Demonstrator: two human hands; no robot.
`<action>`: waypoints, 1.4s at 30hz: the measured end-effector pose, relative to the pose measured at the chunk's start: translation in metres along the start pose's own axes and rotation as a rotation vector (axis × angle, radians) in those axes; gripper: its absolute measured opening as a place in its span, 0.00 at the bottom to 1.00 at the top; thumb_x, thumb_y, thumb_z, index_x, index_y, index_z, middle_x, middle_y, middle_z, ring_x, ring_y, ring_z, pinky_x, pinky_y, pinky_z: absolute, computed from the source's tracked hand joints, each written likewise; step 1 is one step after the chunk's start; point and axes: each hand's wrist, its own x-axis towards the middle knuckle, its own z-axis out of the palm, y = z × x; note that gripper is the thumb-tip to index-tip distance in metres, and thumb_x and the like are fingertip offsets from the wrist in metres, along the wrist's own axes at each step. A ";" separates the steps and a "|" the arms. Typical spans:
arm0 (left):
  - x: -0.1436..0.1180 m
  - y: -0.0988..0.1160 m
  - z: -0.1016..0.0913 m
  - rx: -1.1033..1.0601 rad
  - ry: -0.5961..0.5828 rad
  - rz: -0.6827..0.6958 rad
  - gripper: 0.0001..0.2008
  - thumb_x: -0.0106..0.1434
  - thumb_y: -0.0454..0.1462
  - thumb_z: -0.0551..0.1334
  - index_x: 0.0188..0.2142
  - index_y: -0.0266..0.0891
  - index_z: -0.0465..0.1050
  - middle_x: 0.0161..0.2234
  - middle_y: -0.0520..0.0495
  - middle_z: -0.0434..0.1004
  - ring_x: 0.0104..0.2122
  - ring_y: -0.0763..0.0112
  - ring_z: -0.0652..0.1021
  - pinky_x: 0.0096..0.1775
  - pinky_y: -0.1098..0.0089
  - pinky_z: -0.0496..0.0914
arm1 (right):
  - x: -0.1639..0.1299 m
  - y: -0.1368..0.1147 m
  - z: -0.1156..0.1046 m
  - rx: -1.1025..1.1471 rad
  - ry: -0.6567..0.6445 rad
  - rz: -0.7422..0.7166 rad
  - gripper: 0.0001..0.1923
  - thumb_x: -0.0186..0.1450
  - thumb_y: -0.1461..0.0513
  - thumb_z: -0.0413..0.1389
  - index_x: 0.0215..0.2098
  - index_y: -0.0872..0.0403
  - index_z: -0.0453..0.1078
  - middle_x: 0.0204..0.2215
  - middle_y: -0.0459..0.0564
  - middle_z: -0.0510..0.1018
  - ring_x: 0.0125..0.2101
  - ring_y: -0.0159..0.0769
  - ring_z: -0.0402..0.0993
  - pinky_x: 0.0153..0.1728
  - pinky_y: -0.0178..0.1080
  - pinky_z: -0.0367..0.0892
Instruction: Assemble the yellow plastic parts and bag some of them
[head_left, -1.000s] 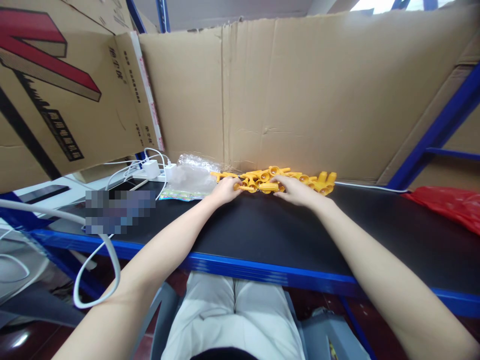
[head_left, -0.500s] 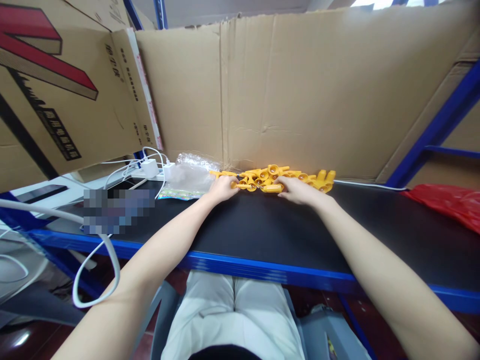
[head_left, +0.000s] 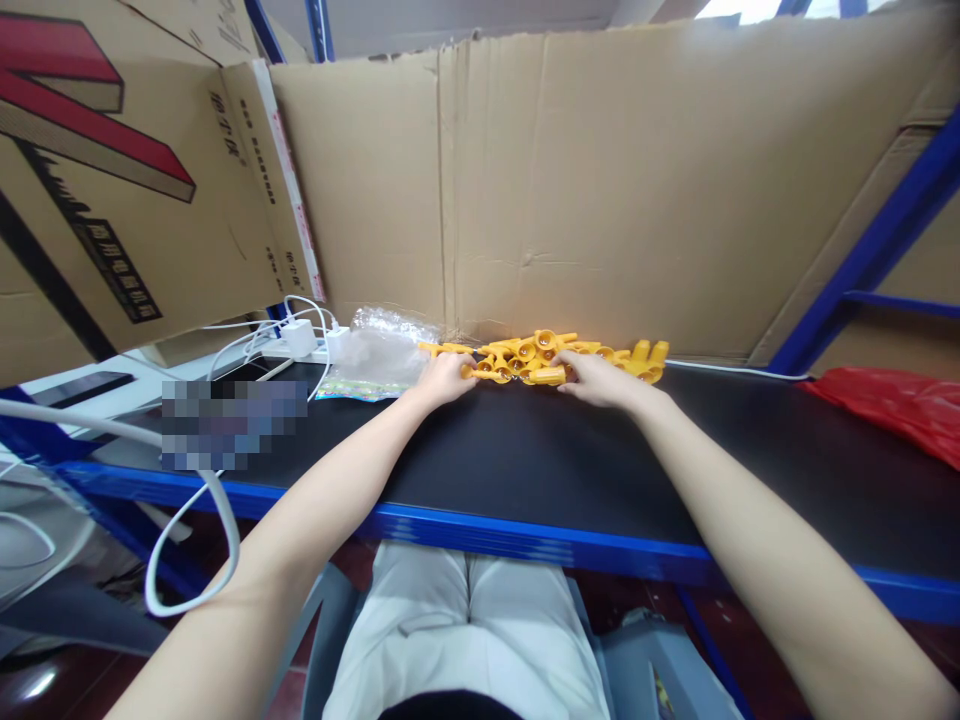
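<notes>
A heap of yellow plastic pieces [head_left: 526, 352], each like a small pipe with a round cup, lies along the foot of the cardboard wall. My left hand [head_left: 448, 376] is at the heap's left end, its fingertips closed on the tail of a cupped yellow piece [head_left: 486, 373]. Over the heap's right half reaches my right hand [head_left: 592, 380], thumb and fingers closed around the end of a yellow piece with a ribbed barrel [head_left: 546, 376]. The fingers hide part of both pieces. To the right of that hand, two yellow barrels [head_left: 649, 354] stick up.
Left of the heap lies a clear plastic bag [head_left: 375, 350]. White chargers and cables [head_left: 300, 338] sit farther left, beside a blurred-out item [head_left: 234, 424]. A red plastic bag [head_left: 892, 405] rests on the black tabletop [head_left: 540, 470] at right. Cardboard [head_left: 600, 180] stands behind.
Both hands stay at almost the same places on the heap. The ribbed piece at my right hand has turned slightly; the view has shifted a little.
</notes>
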 end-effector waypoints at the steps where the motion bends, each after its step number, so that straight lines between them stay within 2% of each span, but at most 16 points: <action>1: 0.000 0.000 0.000 0.001 -0.002 0.000 0.13 0.55 0.41 0.60 0.38 0.41 0.76 0.36 0.43 0.78 0.37 0.61 0.77 0.40 0.65 0.69 | 0.000 -0.002 0.000 0.001 -0.003 0.000 0.16 0.57 0.66 0.56 0.45 0.55 0.65 0.36 0.52 0.75 0.35 0.40 0.72 0.36 0.40 0.65; 7: -0.002 0.006 -0.001 -0.022 -0.009 0.032 0.14 0.56 0.42 0.59 0.40 0.41 0.76 0.35 0.45 0.78 0.36 0.63 0.76 0.39 0.67 0.69 | -0.001 -0.014 0.003 0.113 -0.061 -0.014 0.17 0.58 0.63 0.56 0.46 0.56 0.64 0.33 0.51 0.75 0.33 0.38 0.73 0.35 0.39 0.66; 12: -0.003 0.008 -0.001 -0.041 -0.014 0.060 0.15 0.57 0.44 0.59 0.40 0.40 0.75 0.32 0.46 0.77 0.34 0.65 0.76 0.37 0.68 0.68 | 0.000 -0.019 0.010 0.513 -0.154 -0.048 0.14 0.63 0.61 0.53 0.46 0.55 0.62 0.30 0.49 0.77 0.31 0.35 0.75 0.35 0.38 0.68; 14: -0.003 0.008 -0.001 -0.047 -0.015 0.072 0.15 0.57 0.44 0.58 0.40 0.40 0.75 0.32 0.46 0.77 0.34 0.65 0.76 0.37 0.69 0.68 | 0.000 -0.022 0.013 0.695 -0.199 -0.022 0.11 0.65 0.57 0.50 0.43 0.54 0.61 0.30 0.51 0.77 0.29 0.33 0.76 0.33 0.37 0.69; 18: -0.003 0.007 -0.002 -0.036 -0.012 0.086 0.15 0.56 0.44 0.59 0.39 0.40 0.75 0.33 0.45 0.77 0.34 0.64 0.76 0.37 0.67 0.68 | 0.004 -0.026 0.021 0.894 -0.229 0.083 0.13 0.68 0.53 0.44 0.36 0.54 0.58 0.25 0.51 0.77 0.19 0.30 0.72 0.22 0.32 0.65; 22: -0.004 0.008 -0.001 -0.004 -0.014 0.067 0.14 0.56 0.43 0.59 0.39 0.40 0.75 0.33 0.45 0.77 0.35 0.63 0.76 0.37 0.67 0.69 | 0.008 -0.025 0.029 1.018 -0.218 0.194 0.17 0.69 0.50 0.37 0.38 0.54 0.57 0.20 0.49 0.76 0.15 0.29 0.68 0.17 0.31 0.62; 24: -0.004 0.008 0.000 0.011 -0.013 0.046 0.14 0.56 0.44 0.59 0.39 0.41 0.75 0.33 0.45 0.77 0.35 0.63 0.76 0.37 0.67 0.69 | 0.006 -0.022 0.029 1.060 -0.274 0.185 0.17 0.69 0.50 0.38 0.38 0.53 0.57 0.23 0.50 0.77 0.18 0.29 0.71 0.19 0.31 0.64; 27: -0.004 0.008 0.002 0.018 -0.009 0.055 0.14 0.56 0.43 0.59 0.39 0.40 0.74 0.33 0.45 0.77 0.35 0.63 0.76 0.37 0.67 0.68 | 0.002 -0.020 0.023 1.087 -0.355 0.133 0.09 0.66 0.56 0.50 0.37 0.53 0.57 0.32 0.52 0.78 0.25 0.29 0.74 0.24 0.31 0.67; 29: -0.004 0.009 0.002 0.010 0.002 0.081 0.14 0.56 0.43 0.58 0.39 0.40 0.74 0.32 0.46 0.77 0.35 0.63 0.76 0.37 0.67 0.68 | 0.000 -0.019 0.020 1.075 -0.357 0.114 0.09 0.64 0.58 0.54 0.35 0.54 0.58 0.33 0.51 0.78 0.25 0.28 0.73 0.25 0.31 0.67; 31: -0.004 0.009 0.002 0.002 0.011 0.085 0.13 0.57 0.43 0.58 0.39 0.40 0.74 0.33 0.46 0.77 0.35 0.64 0.76 0.37 0.67 0.68 | 0.000 -0.021 0.019 1.046 -0.347 0.115 0.10 0.65 0.56 0.51 0.32 0.55 0.61 0.30 0.52 0.78 0.22 0.27 0.71 0.23 0.31 0.66; 35: -0.004 0.008 0.001 -0.002 0.007 0.067 0.13 0.56 0.43 0.59 0.39 0.40 0.74 0.33 0.46 0.77 0.35 0.64 0.76 0.37 0.68 0.69 | 0.003 -0.023 0.022 0.955 -0.309 0.183 0.26 0.66 0.45 0.43 0.28 0.59 0.66 0.18 0.52 0.74 0.12 0.25 0.62 0.13 0.30 0.58; 37: -0.003 0.007 0.002 -0.004 0.010 0.057 0.14 0.56 0.43 0.59 0.39 0.41 0.74 0.33 0.46 0.77 0.35 0.64 0.76 0.37 0.68 0.69 | 0.004 -0.022 0.023 0.937 -0.297 0.211 0.31 0.64 0.42 0.40 0.28 0.59 0.67 0.15 0.51 0.72 0.10 0.24 0.59 0.11 0.30 0.54; 39: -0.002 0.006 0.003 -0.010 0.014 0.045 0.14 0.56 0.44 0.59 0.39 0.41 0.74 0.33 0.46 0.77 0.35 0.63 0.76 0.36 0.68 0.69 | 0.005 -0.020 0.023 0.961 -0.312 0.212 0.29 0.64 0.42 0.41 0.31 0.59 0.66 0.19 0.52 0.74 0.12 0.25 0.62 0.11 0.29 0.55; 42: -0.002 0.005 0.003 -0.015 0.015 0.031 0.14 0.56 0.44 0.59 0.39 0.41 0.74 0.33 0.46 0.77 0.34 0.63 0.76 0.36 0.67 0.69 | 0.003 -0.017 0.021 1.005 -0.298 0.189 0.17 0.62 0.50 0.53 0.40 0.56 0.63 0.34 0.53 0.77 0.22 0.28 0.72 0.18 0.29 0.64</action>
